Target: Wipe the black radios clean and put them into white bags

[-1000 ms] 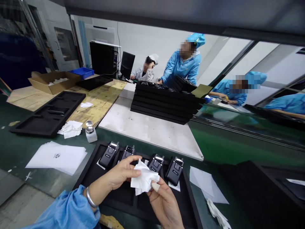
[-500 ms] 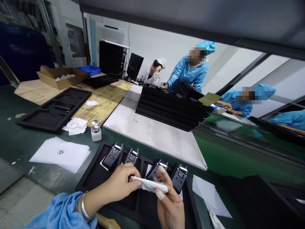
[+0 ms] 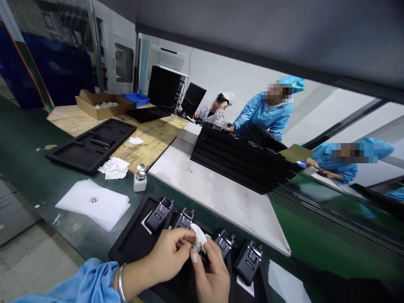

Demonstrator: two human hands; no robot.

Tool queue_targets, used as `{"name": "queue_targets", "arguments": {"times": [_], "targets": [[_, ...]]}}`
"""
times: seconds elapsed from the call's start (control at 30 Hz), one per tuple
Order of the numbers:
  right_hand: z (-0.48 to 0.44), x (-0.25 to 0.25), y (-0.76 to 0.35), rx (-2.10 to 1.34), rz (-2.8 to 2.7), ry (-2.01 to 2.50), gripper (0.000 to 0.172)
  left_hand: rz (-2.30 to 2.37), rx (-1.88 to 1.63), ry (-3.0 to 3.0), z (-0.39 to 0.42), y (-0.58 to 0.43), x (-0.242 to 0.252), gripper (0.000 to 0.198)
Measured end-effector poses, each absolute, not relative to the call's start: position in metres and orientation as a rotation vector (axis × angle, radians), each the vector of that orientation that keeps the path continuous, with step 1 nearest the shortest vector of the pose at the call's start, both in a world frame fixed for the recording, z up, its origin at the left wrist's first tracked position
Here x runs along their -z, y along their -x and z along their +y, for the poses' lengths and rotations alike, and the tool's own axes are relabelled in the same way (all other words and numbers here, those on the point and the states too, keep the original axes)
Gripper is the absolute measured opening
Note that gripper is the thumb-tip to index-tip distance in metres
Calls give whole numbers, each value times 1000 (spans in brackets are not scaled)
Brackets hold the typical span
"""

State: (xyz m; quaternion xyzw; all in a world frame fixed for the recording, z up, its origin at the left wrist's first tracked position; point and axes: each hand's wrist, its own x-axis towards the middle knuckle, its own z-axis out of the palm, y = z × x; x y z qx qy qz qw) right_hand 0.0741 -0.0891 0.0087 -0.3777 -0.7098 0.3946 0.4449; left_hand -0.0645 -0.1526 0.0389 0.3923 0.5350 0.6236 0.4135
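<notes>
A crumpled white wipe (image 3: 198, 237) is pinched between my two hands above a black foam tray (image 3: 126, 237). My left hand (image 3: 168, 254), with a silver bangle at the wrist, has its fingers closed at the wipe's left side. From the right, my right hand (image 3: 211, 269) grips the wipe between thumb and fingers. Several black walkie-talkies stand in the tray behind the hands: one at the left (image 3: 160, 214), one partly covered by the left hand (image 3: 183, 218), one behind the right hand's fingers (image 3: 224, 242), and one at the right (image 3: 248, 261). White slips lie beneath some of them.
Left of the tray are printed white sheets (image 3: 94, 204), a pump bottle (image 3: 139, 179), crumpled wipes (image 3: 114, 168) and another foam tray (image 3: 71, 155). Stacked black trays (image 3: 233, 158) stand on a white board (image 3: 217, 195). Co-workers sit beyond. An overhead shelf (image 3: 252, 38) crosses the top.
The wipe, stretched flat between my hands before, is now bunched up with one end upward. My hands have come closer together. The view has shifted, so the scene sits lower and further right.
</notes>
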Motion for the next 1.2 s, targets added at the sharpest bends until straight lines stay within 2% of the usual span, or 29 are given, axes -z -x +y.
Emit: {"name": "queue_targets", "arguments": {"times": [0.07, 0.13, 0.3, 0.43, 0.5, 0.6, 0.7, 0.77, 0.87, 1.0, 1.1, 1.2], "targets": [[-86, -8, -68, -982, -1837, 917, 33, 1319, -1544, -1108, -160, 67, -43, 32], [-81, -7, -65, -1045, -1864, 917, 29, 1301, -1497, -1166, -167, 73, -44, 39], [-66, -10, -63, -1409, -1742, 1002, 34, 1474, -1534, -984, -179, 94, -21, 25], [-69, -14, -44, -1658, -1772, 978, 34, 1284, -1621, -638, -182, 106, 3, 44], [-75, -13, -29, -1508, -1952, 882, 27, 1183, -1634, -574, -184, 109, 7, 42], [-83, -5, -11, -959, -2236, 681, 18, 1204, -1664, -516, -188, 116, 6, 37], [-85, 6, 3, -447, -2382, 462, 21, 1266, -1741, -518, -193, 124, 6, 32], [-85, 13, 9, -256, -2455, 363, 22, 1312, -1772, -554, -196, 131, 10, 29], [-80, 18, 18, -186, -2554, 282, 20, 1399, -1714, -616, -202, 142, 14, 31], [-61, 8, 40, -341, -2550, 281, 19, 1712, -1675, -841, -216, 157, 9, 33], [-41, -12, 77, -408, -2471, 356, 23, 2049, -1615, -1192, -226, 159, 17, 27], [-27, -33, 126, -347, -2479, 410, 25, 2198, -1344, -1696, -223, 153, 51, 20]]}}
